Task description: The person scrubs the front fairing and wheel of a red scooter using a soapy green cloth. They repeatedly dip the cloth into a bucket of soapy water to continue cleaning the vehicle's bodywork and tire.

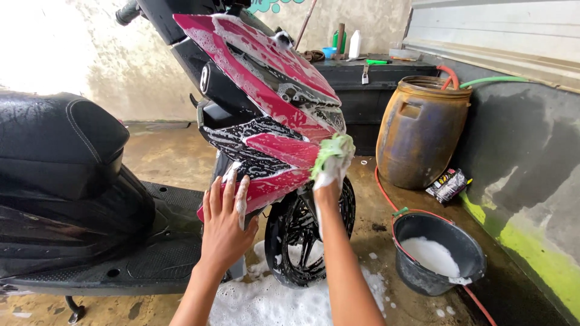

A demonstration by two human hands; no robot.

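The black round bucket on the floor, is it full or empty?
Partly full: the black round bucket stands upright with white soapy foam low inside, well below its rim.

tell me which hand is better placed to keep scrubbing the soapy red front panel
Right, probably. The right hand grips the green cloth against the red panel, while the left hand lies flat and empty on the lower panel edge.

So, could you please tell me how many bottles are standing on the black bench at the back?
2: a green bottle and a white bottle stand side by side on the black bench by the wall; the scooter may hide others.
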